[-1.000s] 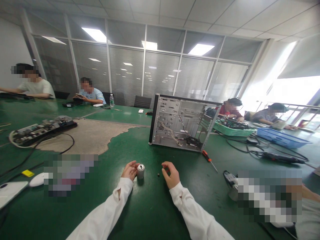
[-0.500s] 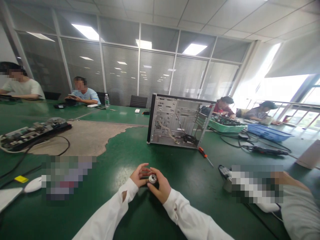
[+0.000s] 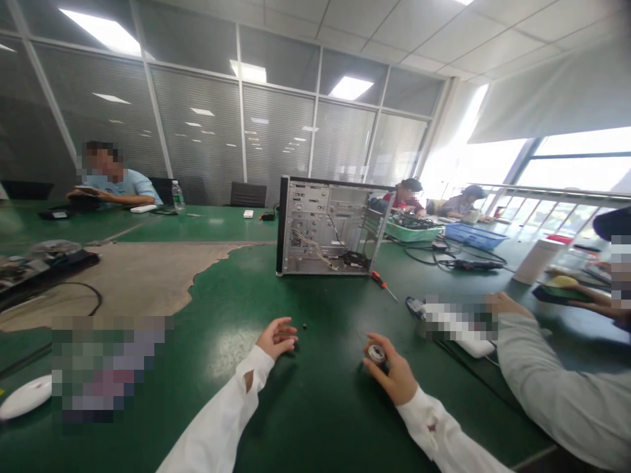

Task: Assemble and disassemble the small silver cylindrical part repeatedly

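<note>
Your left hand (image 3: 277,339) is loosely spread; a careless sweep could knock away the small dark piece (image 3: 304,326) just beside it. Farther right, your right hand (image 3: 397,375) pinches the metal can (image 3: 376,355) between thumb and fingers; a loose grip might drop it.

Office-type workshop rm, glazed partition (image 3: 276,125), ppl (image 3: 138,187) at lg green tbl (image 3: 315,414), open PC case (image 3: 325,226), screwdriver (image 3: 378,280)

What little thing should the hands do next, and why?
I think the right hand could gently rest the silvery can flat on the green table. It's curled around the can, close over the table, and I can't tell whether the can's bottom touches.
</note>
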Available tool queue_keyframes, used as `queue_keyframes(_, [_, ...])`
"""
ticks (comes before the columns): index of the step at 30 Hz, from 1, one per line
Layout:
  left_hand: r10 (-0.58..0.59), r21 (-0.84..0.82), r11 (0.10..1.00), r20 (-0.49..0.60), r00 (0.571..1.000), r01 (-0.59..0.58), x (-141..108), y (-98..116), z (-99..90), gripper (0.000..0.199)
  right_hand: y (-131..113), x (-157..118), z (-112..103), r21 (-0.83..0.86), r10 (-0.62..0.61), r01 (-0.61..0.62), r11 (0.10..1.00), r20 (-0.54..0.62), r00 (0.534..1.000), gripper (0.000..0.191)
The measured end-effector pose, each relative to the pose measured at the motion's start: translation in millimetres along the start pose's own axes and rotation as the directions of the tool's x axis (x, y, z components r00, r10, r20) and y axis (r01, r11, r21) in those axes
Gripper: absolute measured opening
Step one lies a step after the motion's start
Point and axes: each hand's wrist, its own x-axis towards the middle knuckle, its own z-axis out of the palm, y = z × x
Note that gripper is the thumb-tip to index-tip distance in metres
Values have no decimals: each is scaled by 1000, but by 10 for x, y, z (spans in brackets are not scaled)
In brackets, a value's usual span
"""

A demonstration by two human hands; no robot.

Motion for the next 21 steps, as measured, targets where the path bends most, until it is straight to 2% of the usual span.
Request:
queue_keyframes(2, [-6,-9,1000,-15,1000,6,8,8,4,54,298,-117,-198,-105,95,-112,988,-153,984,43])
queue_keyframes(4, [-16,-11,1000,-29,999,16,10,16,10,56,600,-208,-383,-197,164,-226,954,-287,944,47])
queue_keyframes(7, [-22,-10,1000,-48,999,22,3,24,15,58,941,-275,-616,-341,180,-330,880,-404,897,53])
queue_keyframes(9, [-18,-11,1000,-66,998,17,-2,24,10,57,1003,-278,-709,-450,88,-351,821,-508,857,57])
queue_keyframes(11, [-20,-26,1000,-92,996,17,-1,19,-5,57,899,-259,-720,-531,-40,-350,772,-589,807,57])
queue_keyframes(12, [-28,-45,999,-107,994,23,4,14,-16,56,791,-242,-689,-557,-88,-326,764,-590,802,55])
queue_keyframes(13, [-39,-68,997,-121,992,31,12,9,-29,56,658,-221,-631,-575,-123,-274,771,-557,822,50])
queue_keyframes(14, [-51,-93,995,-133,990,39,21,5,-43,56,510,-194,-547,-582,-148,-185,792,-477,866,46])
queue_keyframes(16, [-69,-133,990,-148,987,49,42,-3,-72,54,208,-111,-309,-534,-202,67,843,-199,959,37])
queue_keyframes(17, [-71,-143,988,-152,986,50,50,-4,-86,53,70,-53,-163,-476,-217,170,863,-46,975,36])
queue_keyframes(19, [-75,-154,987,-157,985,50,61,-3,-112,51,-154,97,156,-373,-217,269,888,177,960,41])
queue_keyframes(21, [-81,-162,985,-163,983,55,59,3,-135,50,-307,282,472,-334,-225,318,887,287,931,46])
